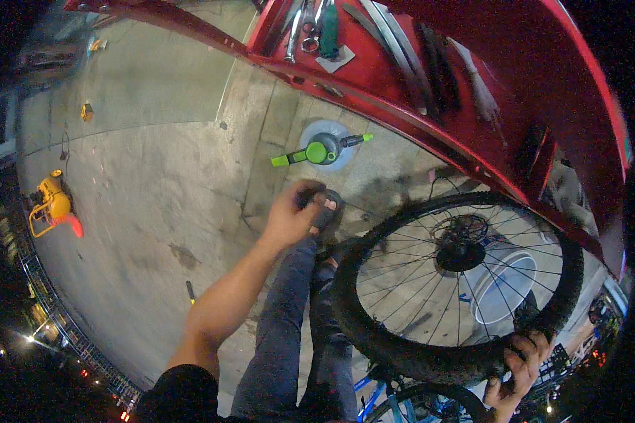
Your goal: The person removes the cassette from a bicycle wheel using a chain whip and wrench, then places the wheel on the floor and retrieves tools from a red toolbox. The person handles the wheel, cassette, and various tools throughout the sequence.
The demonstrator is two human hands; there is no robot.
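My right hand (522, 370) is closed around the lower right of a bicycle wheel's black knobby tire (416, 356). The wheel is tilted up beside my right leg, its thin spokes and dark hub (461, 255) facing me. My left hand (294, 215) is held out over my sandalled foot (327, 210), fingers curled in with the thumb near them. Whatever may be in those fingers is hidden. Just beyond it on the floor stands a round grey container with a green cap (317, 151) and green-tipped arms, on a pale round base.
Above the wheel, a red metal tray (374, 84) holds wrenches (293, 39), a green-handled tool (329, 32) and curved strips. A white bucket (504, 285) shows through the spokes. A yellow machine (51, 204) stands far left; a dark-handled tool (190, 291) lies nearer. Blue bicycle parts (374, 395) are below.
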